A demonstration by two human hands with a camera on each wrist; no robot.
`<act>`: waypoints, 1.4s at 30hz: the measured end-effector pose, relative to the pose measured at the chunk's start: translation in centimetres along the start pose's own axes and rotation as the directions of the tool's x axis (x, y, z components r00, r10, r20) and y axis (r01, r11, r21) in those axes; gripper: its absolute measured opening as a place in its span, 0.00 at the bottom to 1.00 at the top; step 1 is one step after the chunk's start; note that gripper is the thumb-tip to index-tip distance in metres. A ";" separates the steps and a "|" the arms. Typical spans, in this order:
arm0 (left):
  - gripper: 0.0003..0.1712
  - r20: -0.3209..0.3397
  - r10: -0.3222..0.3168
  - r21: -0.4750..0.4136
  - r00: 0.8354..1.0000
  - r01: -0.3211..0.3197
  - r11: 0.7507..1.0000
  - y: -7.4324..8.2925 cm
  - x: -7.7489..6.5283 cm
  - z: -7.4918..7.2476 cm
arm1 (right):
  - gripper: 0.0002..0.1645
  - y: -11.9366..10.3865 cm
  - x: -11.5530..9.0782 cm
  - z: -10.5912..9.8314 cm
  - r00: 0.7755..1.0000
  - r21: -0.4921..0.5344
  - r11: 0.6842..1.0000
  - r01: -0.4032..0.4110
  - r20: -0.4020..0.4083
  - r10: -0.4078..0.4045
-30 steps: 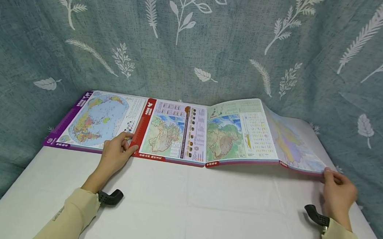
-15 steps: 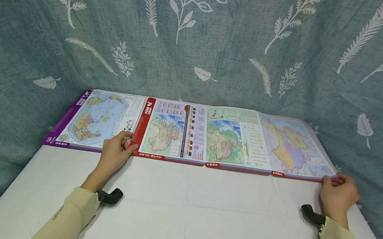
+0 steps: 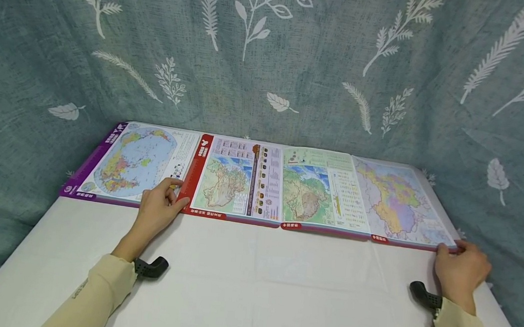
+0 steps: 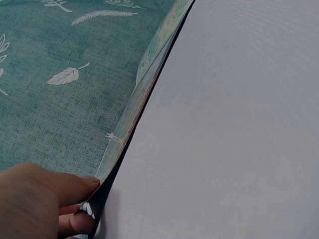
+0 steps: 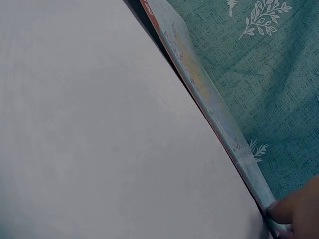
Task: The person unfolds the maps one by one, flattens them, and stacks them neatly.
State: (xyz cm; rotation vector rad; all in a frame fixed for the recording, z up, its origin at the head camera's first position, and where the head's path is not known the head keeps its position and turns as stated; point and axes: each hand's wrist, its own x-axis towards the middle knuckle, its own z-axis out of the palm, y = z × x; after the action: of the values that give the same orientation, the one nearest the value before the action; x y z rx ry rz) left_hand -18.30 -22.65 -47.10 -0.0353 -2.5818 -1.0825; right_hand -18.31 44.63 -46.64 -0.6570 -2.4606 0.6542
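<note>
A long folding map [image 3: 309,194] with a red left border lies unfolded across the back of the table, its panels side by side. To its left shows a purple-edged world map [image 3: 133,163], partly covered by the red-bordered one. My left hand [image 3: 157,207] pinches the red map's front left corner; the left wrist view has the thumb [image 4: 79,188] above the edge and fingers beneath. At the opposite end my right hand [image 3: 463,266] pinches the front right corner. In the right wrist view that corner runs under the thumb [image 5: 284,209], the other fingers mostly hidden.
A white cloth covers the table [image 3: 281,285]. Behind the maps hangs a green curtain [image 3: 267,74] with white leaf prints, close to their back edges. Black wrist mounts [image 3: 152,268] stick out from both sleeves.
The right-hand panels of the map, raised and bent before, have come down and lie nearly flat. My right hand has lowered toward me and shifted slightly left; the left has stayed put.
</note>
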 end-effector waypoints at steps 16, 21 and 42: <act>0.12 -0.042 0.043 -0.039 0.998 -0.045 0.998 0.0 0.0 -0.1 | 0.32 -3.5 -1.1 0.6 0.997 0.043 0.999 0.032 0.068 -0.035; 0.08 -0.082 0.016 -0.077 0.997 -0.022 0.997 -0.1 -0.1 -0.1 | 0.31 -5.5 -2.0 1.3 0.996 0.105 0.993 0.047 0.076 -0.055; 0.07 -0.251 0.001 -0.057 0.968 -0.016 0.998 -0.3 0.1 -1.0 | 0.23 -12.4 -6.7 5.0 0.901 0.320 0.846 0.425 -0.060 -0.430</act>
State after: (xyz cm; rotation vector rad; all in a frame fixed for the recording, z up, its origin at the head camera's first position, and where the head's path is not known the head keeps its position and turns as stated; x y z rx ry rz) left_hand -18.09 -23.55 -46.62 0.0724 -2.3220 -1.0843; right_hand -20.06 29.80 -45.75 0.0336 -2.3163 0.8528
